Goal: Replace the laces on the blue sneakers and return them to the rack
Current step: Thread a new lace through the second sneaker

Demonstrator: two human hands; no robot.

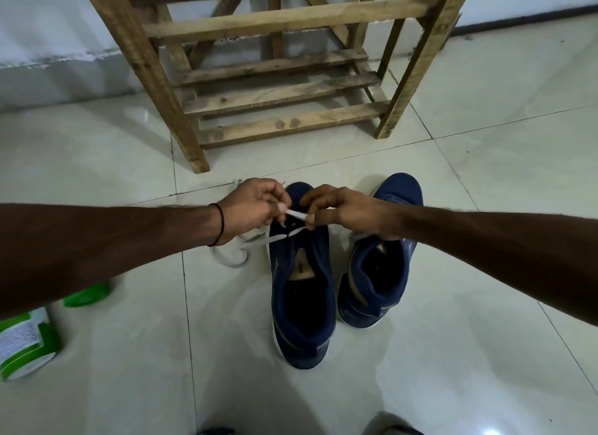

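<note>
Two blue sneakers stand side by side on the tiled floor (485, 208), toes toward the wooden rack (284, 78) just beyond. Left hand (250, 208) and right hand (346, 213) each pinch the white lace (296, 214) above the toe of the nearer sneaker (302, 305). Slack lace coils on the floor beside it. The second sneaker (385, 266) is unlaced. A green-and-white container (26, 344) and a green lid (87, 293) lie far left.

Both bare forearms extend in from left and right and nearly meet at centre, the left hand (250, 208) and right hand (343, 209) knuckles-up, fingers curled, each pinching one end of a short taut stretch of white lace (296, 213).
</note>
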